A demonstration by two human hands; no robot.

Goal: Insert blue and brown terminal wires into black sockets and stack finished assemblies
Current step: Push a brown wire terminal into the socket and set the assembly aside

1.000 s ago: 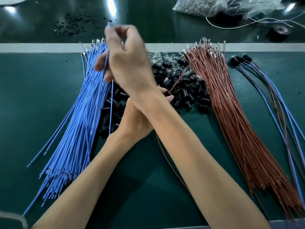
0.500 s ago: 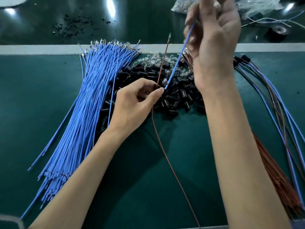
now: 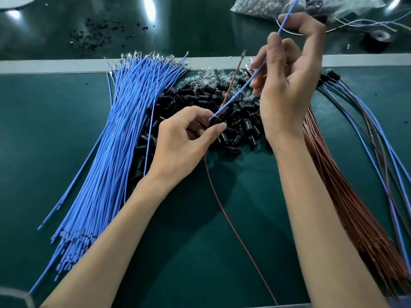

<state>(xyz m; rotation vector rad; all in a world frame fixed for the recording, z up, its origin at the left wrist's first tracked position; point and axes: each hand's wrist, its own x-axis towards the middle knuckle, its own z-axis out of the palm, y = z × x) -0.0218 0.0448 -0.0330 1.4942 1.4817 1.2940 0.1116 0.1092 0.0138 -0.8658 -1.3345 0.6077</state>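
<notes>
On the green table (image 3: 55, 130), the left hand (image 3: 184, 141) is pinching a black socket (image 3: 212, 123) and a brown wire (image 3: 230, 85) above the socket pile (image 3: 244, 127), while the right hand (image 3: 287, 90) is gripping a blue wire (image 3: 244, 84), its tip at that socket.

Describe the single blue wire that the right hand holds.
The blue wire is thin, smooth-insulated and nearly straight, slanting from the top edge down-left. The right hand pinches its upper part; its lower end reaches the left hand, beside a brown wire, above the pile of black sockets.
</notes>
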